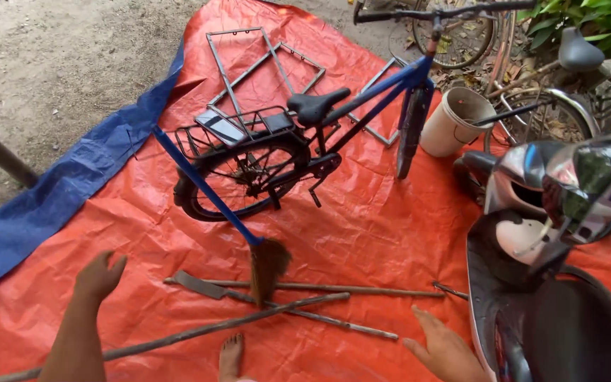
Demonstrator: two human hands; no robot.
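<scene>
My left hand (98, 276) hovers over the orange tarp (362, 226), fingers loosely curled, holding nothing. My right hand (443, 348) is spread open low at the right, near the ends of the long rods (334, 288) lying on the tarp. A broom with a blue handle (206, 187) and brown bristles (268, 265) stands tilted between my hands, touched by neither. Behind it a blue-framed bicycle (319, 141) stands upright with a black saddle and a rear rack. My bare foot (230, 356) shows at the bottom edge.
A scooter (553, 283) fills the lower right. A white bucket (455, 120) stands beside the bicycle's front wheel. Metal frames (249, 64) lie on the tarp behind. A blue tarp (58, 198) borders the left, with bare dirt beyond. More bicycles lean at the top right.
</scene>
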